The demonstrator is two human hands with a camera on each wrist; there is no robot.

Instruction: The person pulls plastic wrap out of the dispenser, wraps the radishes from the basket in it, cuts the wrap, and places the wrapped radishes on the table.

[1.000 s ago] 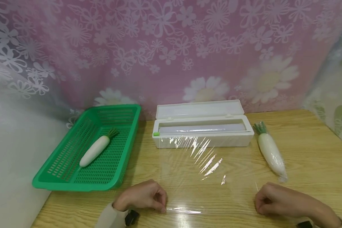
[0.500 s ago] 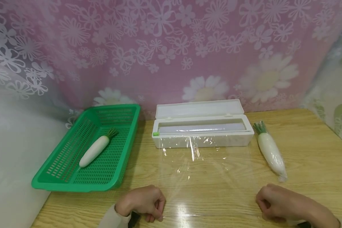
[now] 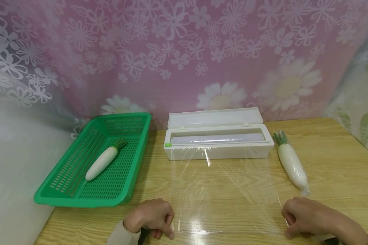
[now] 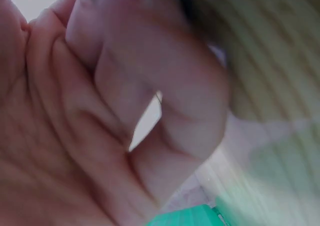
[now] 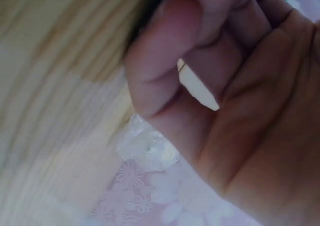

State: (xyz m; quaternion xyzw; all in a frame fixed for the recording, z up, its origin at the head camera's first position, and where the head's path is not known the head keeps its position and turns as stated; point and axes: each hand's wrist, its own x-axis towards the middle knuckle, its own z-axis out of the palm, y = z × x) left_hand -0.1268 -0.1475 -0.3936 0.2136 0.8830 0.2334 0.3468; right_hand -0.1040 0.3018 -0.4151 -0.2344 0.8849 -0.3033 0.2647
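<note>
A sheet of clear plastic wrap stretches over the wood table from a white dispenser box, in which the roll lies. My left hand pinches the sheet's near left corner. At the near right corner my right hand pinches it too. Both wrist views show thumb and fingers curled together, the left hand and the right hand both low over the wood; the film between the fingertips is hidden there. Past my right hand lies a white radish wrapped in film.
On the left stands a green slotted basket with an unwrapped white radish in it. The box's lid is raised towards the flowered pink curtain behind the table. A green cutter slider sits at the box's left end.
Both hands have moved slightly towards me and a little farther apart, drawing the wrap's near edge along. The sheet looks flatter, with fewer bright creases by the box.
</note>
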